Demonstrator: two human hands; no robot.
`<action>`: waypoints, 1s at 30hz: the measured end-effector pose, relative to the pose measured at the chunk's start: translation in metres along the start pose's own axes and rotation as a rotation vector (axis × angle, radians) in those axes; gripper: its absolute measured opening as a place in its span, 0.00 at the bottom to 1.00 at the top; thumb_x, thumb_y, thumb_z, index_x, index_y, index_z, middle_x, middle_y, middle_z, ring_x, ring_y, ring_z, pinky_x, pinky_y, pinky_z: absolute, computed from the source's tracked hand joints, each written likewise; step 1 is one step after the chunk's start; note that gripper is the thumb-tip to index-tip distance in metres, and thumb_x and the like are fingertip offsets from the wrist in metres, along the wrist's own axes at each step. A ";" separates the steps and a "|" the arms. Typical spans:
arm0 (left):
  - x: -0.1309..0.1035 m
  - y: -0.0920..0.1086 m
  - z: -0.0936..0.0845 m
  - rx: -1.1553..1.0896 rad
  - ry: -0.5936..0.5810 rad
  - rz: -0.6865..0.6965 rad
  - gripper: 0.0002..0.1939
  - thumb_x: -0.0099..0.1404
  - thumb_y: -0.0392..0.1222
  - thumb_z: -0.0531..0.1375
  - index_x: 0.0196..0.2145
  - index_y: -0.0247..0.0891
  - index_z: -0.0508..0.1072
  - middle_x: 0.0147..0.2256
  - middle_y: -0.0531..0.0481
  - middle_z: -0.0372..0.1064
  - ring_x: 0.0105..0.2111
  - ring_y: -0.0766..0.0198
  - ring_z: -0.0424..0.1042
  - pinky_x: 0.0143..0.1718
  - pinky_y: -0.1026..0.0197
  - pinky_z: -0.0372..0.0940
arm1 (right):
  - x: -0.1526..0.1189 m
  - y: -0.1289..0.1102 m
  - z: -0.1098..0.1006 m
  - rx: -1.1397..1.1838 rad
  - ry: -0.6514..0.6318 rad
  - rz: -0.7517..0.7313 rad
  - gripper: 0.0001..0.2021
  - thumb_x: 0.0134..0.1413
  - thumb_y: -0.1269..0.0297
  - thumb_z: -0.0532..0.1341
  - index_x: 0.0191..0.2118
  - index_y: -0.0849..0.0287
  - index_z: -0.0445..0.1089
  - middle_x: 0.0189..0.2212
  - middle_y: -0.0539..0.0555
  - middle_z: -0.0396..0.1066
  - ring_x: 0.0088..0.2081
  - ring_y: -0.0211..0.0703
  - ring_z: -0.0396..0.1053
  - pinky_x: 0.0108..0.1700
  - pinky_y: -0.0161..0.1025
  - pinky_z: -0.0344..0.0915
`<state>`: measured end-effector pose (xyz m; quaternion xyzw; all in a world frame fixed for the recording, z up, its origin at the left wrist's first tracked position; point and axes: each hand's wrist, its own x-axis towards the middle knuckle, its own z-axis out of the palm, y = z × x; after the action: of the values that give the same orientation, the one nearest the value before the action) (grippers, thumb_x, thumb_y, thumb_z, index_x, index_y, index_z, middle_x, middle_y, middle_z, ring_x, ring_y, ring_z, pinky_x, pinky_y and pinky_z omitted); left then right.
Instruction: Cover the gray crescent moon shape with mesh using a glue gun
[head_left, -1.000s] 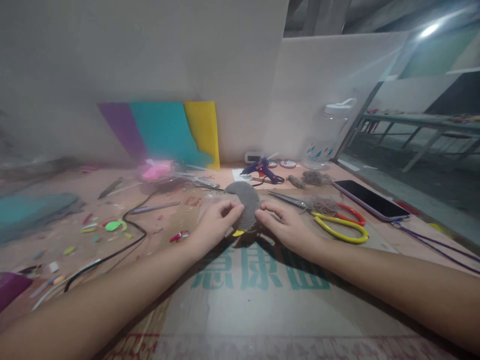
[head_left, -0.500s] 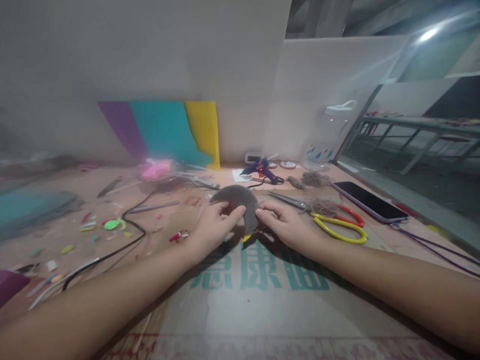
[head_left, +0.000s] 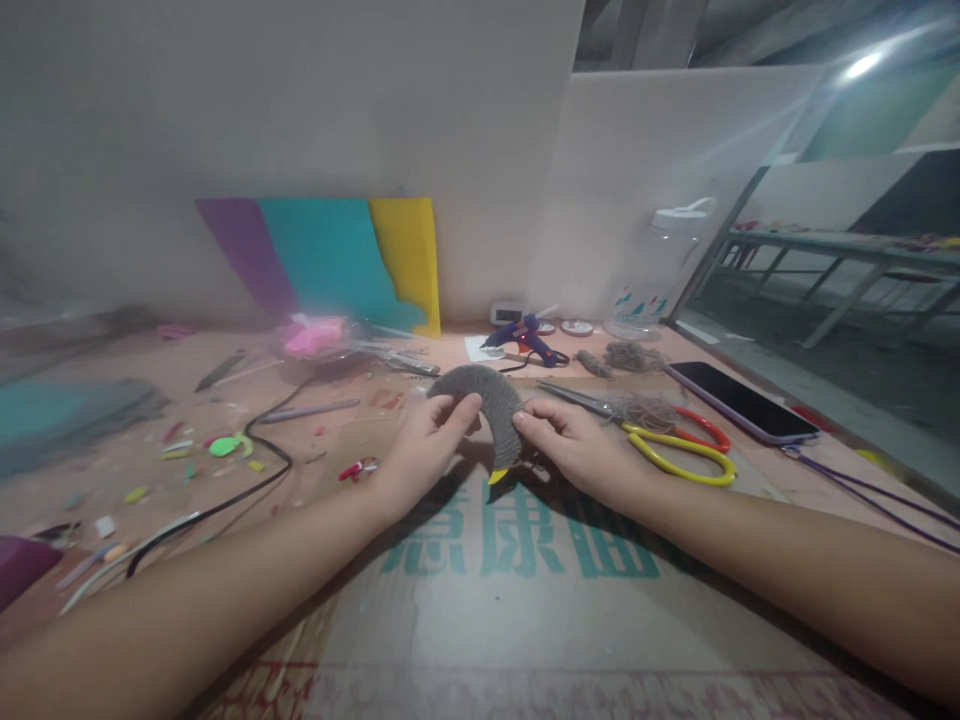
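A crescent shape wrapped in grey yarn (head_left: 489,392) is held up a little above the table, its lower tip bare and yellow. My left hand (head_left: 431,440) pinches the inner edge of the curve between thumb and fingers. On the outer edge, at the right, my right hand (head_left: 562,440) grips it with thumb and fingertips. The crescent's far left end lies partly behind my left fingers. Just right of my right hand rest scissors (head_left: 675,455) with red and yellow handles, a tangle of grey yarn (head_left: 645,412) by their pivot.
A purple glue gun (head_left: 525,335) stands at the back, near a clear bottle (head_left: 649,275). A phone (head_left: 739,400) lies at the right. Coloured scraps (head_left: 223,447) and a black cord (head_left: 281,460) spread over the left side. A striped board (head_left: 322,260) leans on the wall.
The crescent has shifted slightly right and turned a little, showing more of its wrapped face. My left thumb has moved up along the inner edge. Both hands keep hold.
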<state>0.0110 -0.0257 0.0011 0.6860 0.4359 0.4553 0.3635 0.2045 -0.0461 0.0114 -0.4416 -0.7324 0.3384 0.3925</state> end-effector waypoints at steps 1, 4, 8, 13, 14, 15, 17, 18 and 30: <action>0.000 -0.001 0.000 -0.001 0.009 -0.005 0.21 0.65 0.57 0.56 0.25 0.36 0.69 0.25 0.52 0.68 0.28 0.64 0.68 0.32 0.63 0.61 | 0.000 0.000 0.000 -0.033 0.004 -0.005 0.16 0.60 0.54 0.54 0.27 0.60 0.67 0.25 0.50 0.67 0.27 0.39 0.64 0.30 0.35 0.60; 0.001 -0.002 0.000 0.004 0.012 -0.017 0.21 0.65 0.57 0.57 0.24 0.36 0.69 0.23 0.53 0.66 0.26 0.65 0.66 0.29 0.63 0.59 | 0.001 -0.001 -0.001 -0.124 0.023 -0.020 0.16 0.60 0.55 0.55 0.25 0.60 0.67 0.24 0.51 0.68 0.27 0.39 0.65 0.30 0.35 0.59; 0.004 -0.003 -0.001 0.049 -0.041 0.012 0.19 0.64 0.56 0.58 0.25 0.37 0.71 0.25 0.52 0.69 0.27 0.64 0.68 0.30 0.63 0.61 | 0.002 -0.003 -0.002 -0.081 0.012 -0.002 0.16 0.61 0.56 0.54 0.26 0.59 0.67 0.23 0.50 0.67 0.26 0.38 0.64 0.29 0.35 0.59; 0.008 -0.003 -0.001 0.019 -0.104 -0.056 0.19 0.60 0.57 0.61 0.30 0.36 0.74 0.28 0.48 0.75 0.29 0.60 0.72 0.32 0.61 0.64 | 0.003 0.001 -0.002 -0.035 0.010 0.035 0.16 0.60 0.53 0.55 0.28 0.60 0.67 0.23 0.49 0.67 0.25 0.37 0.64 0.29 0.35 0.60; 0.008 -0.003 -0.001 0.007 -0.120 -0.069 0.19 0.59 0.57 0.62 0.31 0.35 0.74 0.29 0.47 0.75 0.30 0.59 0.73 0.32 0.60 0.65 | 0.003 0.002 -0.002 -0.031 0.013 0.036 0.16 0.60 0.53 0.56 0.28 0.60 0.68 0.23 0.49 0.67 0.26 0.37 0.64 0.28 0.34 0.60; 0.009 -0.003 -0.001 0.015 -0.131 -0.065 0.19 0.59 0.57 0.62 0.30 0.35 0.74 0.30 0.47 0.76 0.30 0.59 0.73 0.32 0.60 0.65 | 0.004 0.003 -0.002 -0.032 0.017 0.033 0.16 0.60 0.53 0.56 0.28 0.60 0.68 0.24 0.49 0.67 0.26 0.37 0.64 0.28 0.34 0.60; 0.008 -0.002 -0.001 0.065 -0.148 -0.026 0.18 0.58 0.55 0.62 0.29 0.35 0.75 0.30 0.46 0.76 0.31 0.58 0.73 0.32 0.60 0.65 | 0.004 0.004 -0.002 -0.042 0.023 0.020 0.16 0.59 0.53 0.56 0.27 0.60 0.68 0.24 0.49 0.66 0.25 0.37 0.63 0.28 0.34 0.59; 0.008 -0.002 0.000 0.089 -0.158 -0.012 0.18 0.58 0.55 0.62 0.28 0.35 0.75 0.30 0.46 0.76 0.31 0.58 0.73 0.31 0.61 0.64 | 0.004 0.004 -0.002 -0.048 0.025 0.014 0.16 0.59 0.53 0.56 0.27 0.60 0.68 0.23 0.49 0.66 0.25 0.37 0.63 0.27 0.34 0.59; 0.007 -0.002 -0.002 0.125 0.086 -0.087 0.21 0.63 0.58 0.56 0.22 0.38 0.66 0.22 0.50 0.69 0.25 0.62 0.68 0.25 0.61 0.58 | 0.010 0.003 -0.012 -0.239 -0.026 -0.007 0.07 0.55 0.60 0.62 0.36 0.58 0.73 0.35 0.52 0.76 0.38 0.42 0.73 0.42 0.38 0.67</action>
<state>0.0105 -0.0186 0.0024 0.6677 0.5080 0.4400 0.3202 0.2131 -0.0343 0.0174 -0.4783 -0.7740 0.2531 0.3287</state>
